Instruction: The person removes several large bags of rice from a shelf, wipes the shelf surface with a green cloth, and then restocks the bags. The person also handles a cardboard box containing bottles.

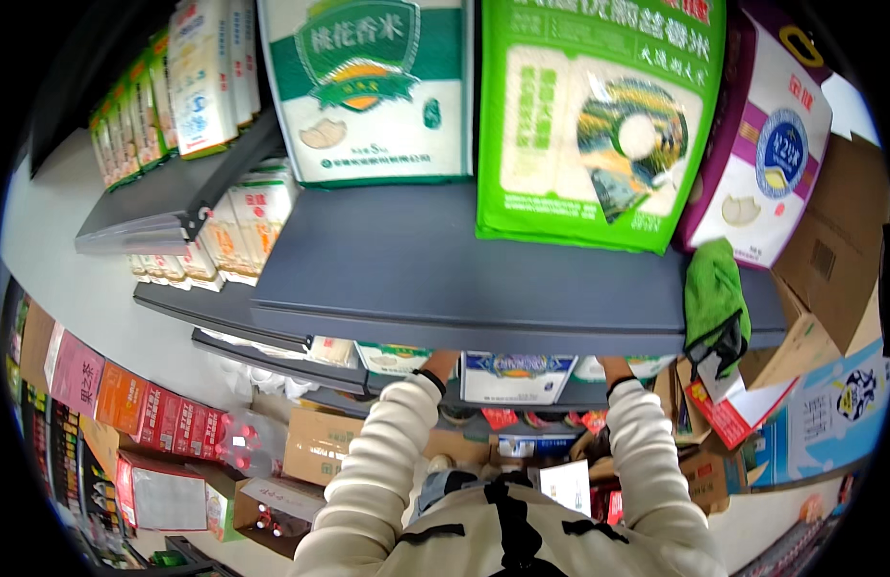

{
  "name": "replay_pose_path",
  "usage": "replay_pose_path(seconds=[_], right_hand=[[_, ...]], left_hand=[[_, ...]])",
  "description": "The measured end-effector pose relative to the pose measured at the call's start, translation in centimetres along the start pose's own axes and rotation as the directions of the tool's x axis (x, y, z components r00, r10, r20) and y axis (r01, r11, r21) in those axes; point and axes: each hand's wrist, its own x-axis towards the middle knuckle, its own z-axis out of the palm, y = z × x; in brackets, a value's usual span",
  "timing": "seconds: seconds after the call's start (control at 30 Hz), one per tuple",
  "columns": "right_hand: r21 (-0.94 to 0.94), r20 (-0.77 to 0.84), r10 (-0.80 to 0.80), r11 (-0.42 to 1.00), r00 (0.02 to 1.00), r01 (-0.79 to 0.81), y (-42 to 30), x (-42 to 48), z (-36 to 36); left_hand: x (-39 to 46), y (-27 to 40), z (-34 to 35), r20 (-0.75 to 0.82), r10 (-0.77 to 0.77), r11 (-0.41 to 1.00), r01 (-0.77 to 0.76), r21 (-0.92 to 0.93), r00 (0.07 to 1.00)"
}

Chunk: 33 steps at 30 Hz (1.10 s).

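Note:
Both arms reach forward beneath the grey upper shelf [416, 252]. Of my left hand [442, 363] only the wrist and the back edge show; the shelf hides its fingers. My right hand [615, 366] is likewise cut off by the shelf edge. Between the two hands, on the lower shelf, stands a white and blue rice bag [517, 389]. Green and white bags [394, 358] sit to its left and right, close to the hands. Whether either hand touches a bag cannot be seen.
On the upper shelf stand a green and white rice bag [372, 94], a bright green one [596, 130] and a purple and white one [769, 151]. A green cloth [715, 296] hangs over the shelf edge. Cardboard boxes [322, 443] crowd the floor left and right.

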Motion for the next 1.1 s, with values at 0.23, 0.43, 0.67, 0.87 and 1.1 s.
replay_pose_path(seconds=[0.23, 0.43, 0.67, 0.87, 1.1], right_hand=[[-0.059, 0.001, -0.012, 0.998, 1.0, 0.012, 0.2, 0.0, 0.0], [-0.084, -0.031, -0.034, 0.996, 0.999, 0.031, 0.8, 1.3, 0.2], [-0.091, -0.07, -0.211, 0.975, 0.975, 0.205, 1.4, 1.7, -0.6], [-0.067, 0.147, -0.477, 0.869, 0.866, 0.49, -6.8, -1.2, -6.1], [-0.077, 0.187, -0.631, 0.754, 0.753, 0.652, -14.8, -3.8, -7.2]], left_hand=[[0.1, 0.4, -1.2, 0.057, -0.074, 0.995, 0.078, -0.064, 0.996], [0.5, 0.9, -2.0, 0.092, -0.092, 0.992, 0.1, -0.08, 0.991], [1.9, 2.6, -2.4, 0.103, -0.111, 0.982, 0.125, -0.144, 0.988], [-0.5, 2.9, -2.5, 0.019, -0.133, 0.843, 0.124, -0.523, 0.991], [-3.4, 5.4, -3.6, 0.034, -0.241, 0.615, 0.18, -0.768, 0.97]])
